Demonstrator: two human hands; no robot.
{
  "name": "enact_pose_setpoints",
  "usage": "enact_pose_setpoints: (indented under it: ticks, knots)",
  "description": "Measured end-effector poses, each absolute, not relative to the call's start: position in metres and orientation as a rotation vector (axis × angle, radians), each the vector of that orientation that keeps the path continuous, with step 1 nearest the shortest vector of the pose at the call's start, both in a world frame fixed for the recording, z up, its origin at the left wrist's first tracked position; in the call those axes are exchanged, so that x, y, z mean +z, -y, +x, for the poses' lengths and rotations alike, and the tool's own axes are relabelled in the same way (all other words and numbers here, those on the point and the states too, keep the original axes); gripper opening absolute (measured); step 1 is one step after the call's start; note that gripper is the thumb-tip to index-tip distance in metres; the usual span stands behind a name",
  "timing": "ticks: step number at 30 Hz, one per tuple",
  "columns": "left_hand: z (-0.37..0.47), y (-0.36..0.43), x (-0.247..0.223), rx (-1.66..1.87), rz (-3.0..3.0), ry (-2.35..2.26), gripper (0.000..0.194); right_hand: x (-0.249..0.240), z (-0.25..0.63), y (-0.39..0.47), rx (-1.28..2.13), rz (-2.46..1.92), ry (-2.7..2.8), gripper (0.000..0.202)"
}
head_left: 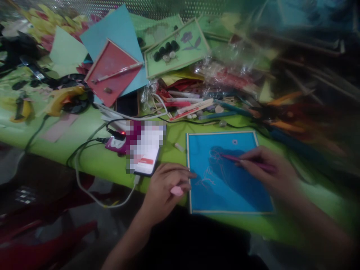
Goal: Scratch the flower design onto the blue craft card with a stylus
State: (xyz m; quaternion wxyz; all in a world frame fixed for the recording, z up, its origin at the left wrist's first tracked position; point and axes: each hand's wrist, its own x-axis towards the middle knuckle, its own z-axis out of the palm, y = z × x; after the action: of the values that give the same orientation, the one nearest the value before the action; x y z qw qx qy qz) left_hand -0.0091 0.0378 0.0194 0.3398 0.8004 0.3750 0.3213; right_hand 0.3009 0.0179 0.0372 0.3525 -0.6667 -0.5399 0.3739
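On a blue sheet [233, 191] edged with thin pale strips, a flower drawing [208, 176] shows in light lines, with a small ring near the top. My right hand [261, 165] is closed around a pink pen [234, 159], whose tip meets the drawn flower. My left hand [168, 187] lies by the sheet's left edge, fingertips reaching its border. Tucked between its bent fingers is a small pink piece [176, 191], perhaps a pen cap; its kind is unclear.
A phone [147, 150] with a lit screen sits left of the sheet, beside cables and a purple-and-white device [116, 144]. Behind lie pens, a red framed sheet [114, 77], a green framed picture [177, 48] and plastic wrap. A yellow-handled tool [64, 99] lies far left; orange-handled scissors [284, 108], blurred, right.
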Motion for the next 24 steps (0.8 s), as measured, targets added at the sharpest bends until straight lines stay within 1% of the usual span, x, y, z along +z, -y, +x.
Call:
enact_pose_setpoints:
  ticks: [8, 15, 19, 24]
  knots:
    - [-0.0092, -0.0382, 0.0192, 0.824, 2.089, -0.971, 0.027, 0.0375, 0.2992, -0.0175, 0.891, -1.732, 1.378, 0.017]
    - [-0.0073, -0.0389, 0.0214, 0.841, 2.095, -0.975, 0.029, 0.0413, 0.2987, -0.0202, 0.943, -1.743, 1.393, 0.019]
    - [-0.0066, -0.0383, 0.0224, 0.85, 2.098, -0.974, 0.03, 0.0409, 0.2984, -0.0205, 0.909, -1.734, 1.383, 0.017]
    - [-0.0082, -0.0387, 0.021, 0.836, 2.1, -0.967, 0.03, 0.0379, 0.3, -0.0195, 0.902, -1.762, 1.368, 0.02]
